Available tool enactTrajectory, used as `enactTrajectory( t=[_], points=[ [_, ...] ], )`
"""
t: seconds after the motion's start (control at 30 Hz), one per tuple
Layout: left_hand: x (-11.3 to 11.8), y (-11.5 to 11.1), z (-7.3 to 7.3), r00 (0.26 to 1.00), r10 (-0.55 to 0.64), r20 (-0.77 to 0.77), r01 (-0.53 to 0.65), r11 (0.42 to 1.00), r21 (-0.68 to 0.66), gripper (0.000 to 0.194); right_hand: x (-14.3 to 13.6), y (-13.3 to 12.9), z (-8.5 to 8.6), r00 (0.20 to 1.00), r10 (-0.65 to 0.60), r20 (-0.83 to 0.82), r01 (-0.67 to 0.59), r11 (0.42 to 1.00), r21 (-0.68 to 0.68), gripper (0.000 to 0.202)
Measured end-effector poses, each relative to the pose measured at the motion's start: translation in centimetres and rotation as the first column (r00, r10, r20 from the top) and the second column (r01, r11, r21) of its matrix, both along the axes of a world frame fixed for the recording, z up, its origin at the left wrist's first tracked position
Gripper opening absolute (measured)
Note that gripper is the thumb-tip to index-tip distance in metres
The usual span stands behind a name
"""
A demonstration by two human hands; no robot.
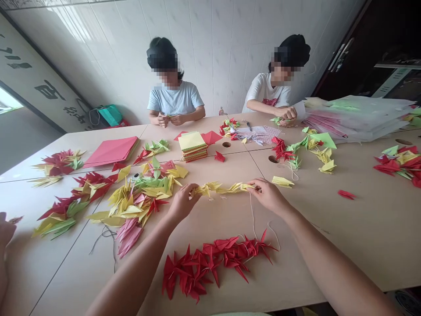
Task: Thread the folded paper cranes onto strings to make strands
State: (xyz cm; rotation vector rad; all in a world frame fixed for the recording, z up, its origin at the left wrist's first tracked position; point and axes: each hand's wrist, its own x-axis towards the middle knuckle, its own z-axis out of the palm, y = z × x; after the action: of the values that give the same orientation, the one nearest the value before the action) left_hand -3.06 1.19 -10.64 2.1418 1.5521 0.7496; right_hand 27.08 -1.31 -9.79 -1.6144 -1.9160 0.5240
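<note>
A short row of yellow folded paper pieces (225,188) stretches between my two hands over the table. My left hand (186,199) is closed on the left end of this row, and my right hand (267,193) pinches its right end. From near my right fingers a thin string (252,215) hangs down towards a cluster of red folded paper cranes (210,265) lying near the front edge. Just beyond my right hand lies a small yellow paper bundle (283,181). A large heap of yellow, green and pink folded paper (141,193) lies left of my left hand.
Two people sit across the table (362,228), handling paper. Square paper stacks (194,149) and red sheets (112,151) lie mid-table. Plastic bags (362,116) are at the back right, and another person's hand (6,228) shows at the left edge.
</note>
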Motion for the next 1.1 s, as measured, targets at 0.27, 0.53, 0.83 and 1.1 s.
enactTrajectory(
  t=[0.27, 0.53, 0.83, 1.1],
  points=[
    [-1.0, -0.1, -3.4, 0.996, 0.003, 0.086, -0.007, 0.999, 0.036, 0.044, 0.9, -1.1, -3.7, 0.989, -0.126, 0.081, 0.136, 0.982, -0.131, 0.033],
    [-1.0, -0.6, -3.2, 0.998, 0.039, 0.053, -0.036, 0.998, -0.053, 0.048, -1.4, 0.5, -3.4, 0.99, -0.141, -0.015, 0.137, 0.978, -0.156, 0.008],
    [-0.9, -0.6, -3.2, 0.999, 0.042, 0.028, -0.042, 0.999, 0.005, 0.041, 0.4, -0.4, -1.6, 0.816, -0.258, -0.517, 0.001, 0.895, -0.446, 0.037],
    [-1.1, -0.6, -3.2, 0.999, 0.005, 0.039, -0.007, 0.999, 0.045, 0.033, 2.1, -1.9, 0.5, 0.625, -0.331, -0.707, -0.116, 0.856, -0.504, 0.044]
  ],
)
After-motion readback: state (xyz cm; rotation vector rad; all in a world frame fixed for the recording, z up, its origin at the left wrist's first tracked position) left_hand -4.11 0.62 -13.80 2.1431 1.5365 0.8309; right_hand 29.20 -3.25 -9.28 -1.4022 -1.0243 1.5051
